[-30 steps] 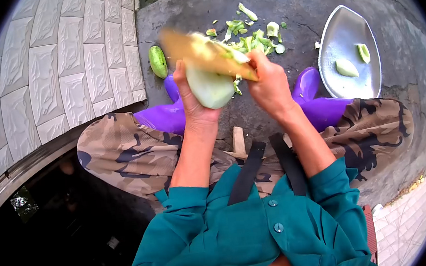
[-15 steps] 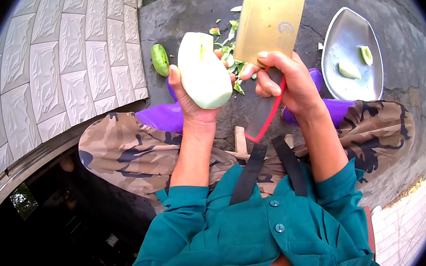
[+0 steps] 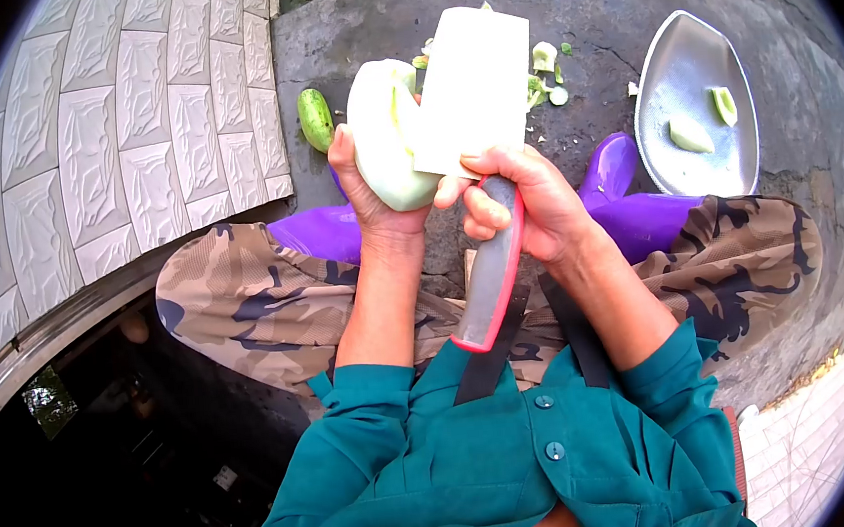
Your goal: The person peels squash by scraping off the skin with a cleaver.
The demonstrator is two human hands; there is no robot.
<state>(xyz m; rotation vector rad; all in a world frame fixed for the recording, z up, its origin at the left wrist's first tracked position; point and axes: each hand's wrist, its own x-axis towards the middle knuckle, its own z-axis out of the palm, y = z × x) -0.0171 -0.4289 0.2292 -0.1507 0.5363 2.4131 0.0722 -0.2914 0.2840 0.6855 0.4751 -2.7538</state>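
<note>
A large pale green peeled vegetable [image 3: 380,143] rests in my left hand [image 3: 374,198], its thumb along the left side and its other fingers mostly hidden behind. A long notch runs down its upper face. In my right hand [image 3: 526,201] is a cleaver [image 3: 476,91] with a broad, brightly shining blade and a grey and red handle pointing down toward my lap. The blade's lower left edge is at the right side of the vegetable; whether it cuts in cannot be made out.
Green peelings [image 3: 536,90] and pale scraps [image 3: 543,56] lie on the concrete beyond the cleaver. A green unpeeled vegetable [image 3: 315,120] lies at the left, by the tiled surface [image 3: 143,117]. On the right, a metal tray [image 3: 667,170] holds two cut pieces [image 3: 691,135].
The cleaver has swung from across the vegetable's top to raised at the right, then back down beside it. The vegetable has turned more upright, showing its notch.
</note>
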